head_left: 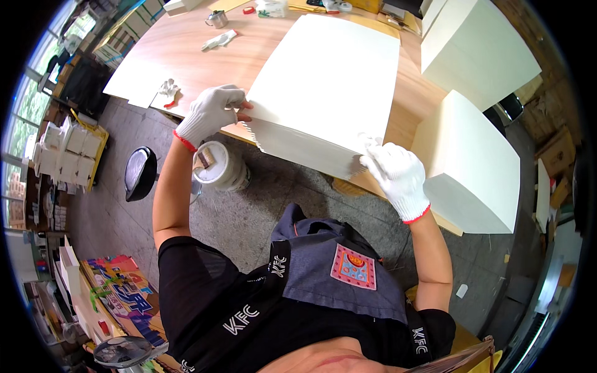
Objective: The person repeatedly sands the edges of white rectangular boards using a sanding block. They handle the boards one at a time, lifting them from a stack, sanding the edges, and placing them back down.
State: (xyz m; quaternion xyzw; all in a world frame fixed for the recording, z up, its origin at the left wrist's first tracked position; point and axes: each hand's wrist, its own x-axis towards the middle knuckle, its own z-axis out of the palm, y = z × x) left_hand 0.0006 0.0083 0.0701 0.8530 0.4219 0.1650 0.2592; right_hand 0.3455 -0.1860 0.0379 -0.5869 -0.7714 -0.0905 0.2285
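A large white box (323, 74) with a flat, bright top lies on the wooden table in front of me. Its front side (305, 149) faces me, and a jagged, sawtooth edge (254, 135) runs down at the left corner. My left hand (214, 110), in a white knit glove with a red cuff and bare fingertips showing, pinches the box at its near left corner. At the near right corner my right hand (396, 172), gloved alike, has its fingers closed on the edge, where another jagged strip shows. What lies under its fingers is partly hidden.
Two more white boxes (466, 168) (479, 53) stand at the right. On the wooden table (186, 62) lie spare gloves (219, 40) and a metal cup (217, 19). Below the near edge stand a white bucket (231, 171) with a brush (204, 159) and a black pan-like object (140, 174).
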